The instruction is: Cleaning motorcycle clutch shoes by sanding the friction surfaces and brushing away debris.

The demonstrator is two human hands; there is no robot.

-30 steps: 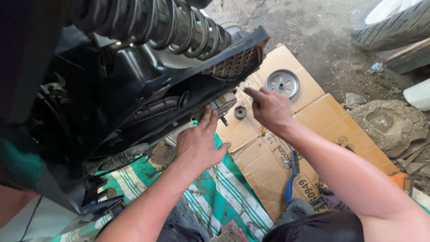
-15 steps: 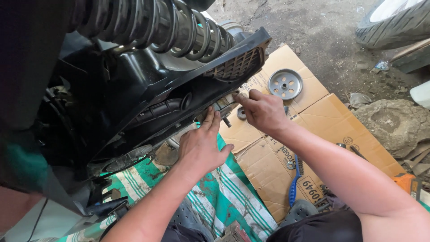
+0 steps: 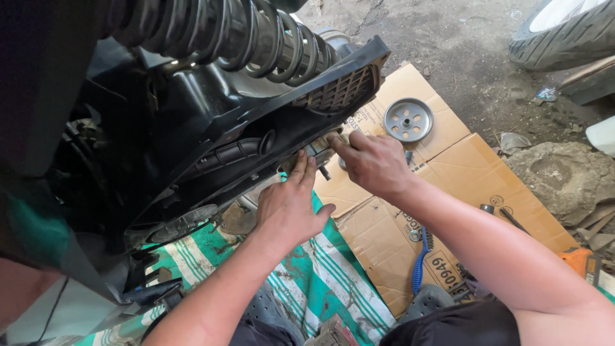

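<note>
Two hands work under one black engine cover (image 3: pixel 256 138): the left hand (image 3: pixel 291 205) lies flat, fingers spread, against its lower edge, and the right hand (image 3: pixel 371 163) pinches a small metal part (image 3: pixel 318 152) there. One round clutch bell (image 3: pixel 408 119) and one blue brush (image 3: pixel 419 266) lie on the flattened cardboard (image 3: pixel 474 166), with open room around them.

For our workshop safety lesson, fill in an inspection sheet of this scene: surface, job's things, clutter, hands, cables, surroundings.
Surface: flattened cardboard and a green striped cloth on the concrete ground.
Job's things: black scooter underside with coil spring; small metal part at its edge.
Clutter: round metal drum, blue brush, ring, orange tool.
Hands: left hand flat against the housing; right hand fingering the small part.
Cables: nothing seen.
Surroundings: tyre, rock, debris.
</note>
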